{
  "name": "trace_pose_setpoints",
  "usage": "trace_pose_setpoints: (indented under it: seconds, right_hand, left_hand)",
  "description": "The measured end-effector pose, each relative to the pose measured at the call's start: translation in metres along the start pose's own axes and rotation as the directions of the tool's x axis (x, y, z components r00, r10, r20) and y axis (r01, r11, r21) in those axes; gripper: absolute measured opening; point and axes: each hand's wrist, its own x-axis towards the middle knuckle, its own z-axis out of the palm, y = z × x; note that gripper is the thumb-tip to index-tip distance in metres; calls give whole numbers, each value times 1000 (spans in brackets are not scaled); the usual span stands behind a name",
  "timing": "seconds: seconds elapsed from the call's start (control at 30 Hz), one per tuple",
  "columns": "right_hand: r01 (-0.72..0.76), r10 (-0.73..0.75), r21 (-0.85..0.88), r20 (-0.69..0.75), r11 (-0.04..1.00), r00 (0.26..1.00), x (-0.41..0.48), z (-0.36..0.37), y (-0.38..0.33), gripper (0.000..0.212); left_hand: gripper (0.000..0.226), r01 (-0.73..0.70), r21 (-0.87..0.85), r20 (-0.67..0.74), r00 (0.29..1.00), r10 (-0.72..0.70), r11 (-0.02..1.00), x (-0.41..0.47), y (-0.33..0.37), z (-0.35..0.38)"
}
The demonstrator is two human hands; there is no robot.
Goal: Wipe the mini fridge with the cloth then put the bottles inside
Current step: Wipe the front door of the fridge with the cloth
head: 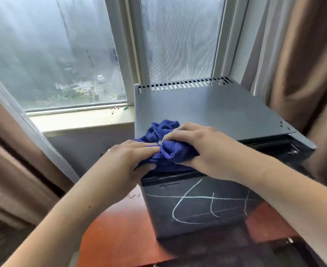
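Window point(66, 54) and brown curtains point(303, 74) frame the scene; before them a grey mini fridge point(207, 112) stands on a reddish wooden table point(120, 234) (white chalk-like lines mark its dark front). Bunched on the front left of the fridge top lies a blue cloth point(168, 149). Left hand point(128, 160) and right hand point(203, 149) both press down on the cloth, fingers curled closed around its folds.

I count one fridge point(207, 112), centre right; one blue cloth point(166, 143) at centre; two hands, left point(128, 162) and right point(201, 147); two brown curtains, far left point(14, 170) and upper right point(303, 64).
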Motion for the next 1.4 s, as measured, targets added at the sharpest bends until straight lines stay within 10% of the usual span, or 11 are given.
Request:
trace_pose_setpoints:
  seconds: [0.3, 0.6, 1.0, 1.4]
  right_hand:
    - [28, -41, -49, -278, 998, 960, -104, 28, 12, 59]
    - [-17, 6, -36, -295, 999, 955, -151, 68, 34, 64]
    - [-132, 125, -26, -170, 991, 977, -155, 100, 53, 60]
    - [-78, 104, 87, -362, 993, 926, -127, 112, 3, 57]
  left_hand:
    - [41, 64, 34, -135, 989, -59, 997, -34, 97, 42]
    - [51, 370, -390, -163, 873, -459, 843, -52, 128, 138]
    - [49, 602, -636, 217, 739, -637, 482, -48, 121, 172]
    - [61, 414, -784, 2, 746, -666, 462, -71, 107, 117]
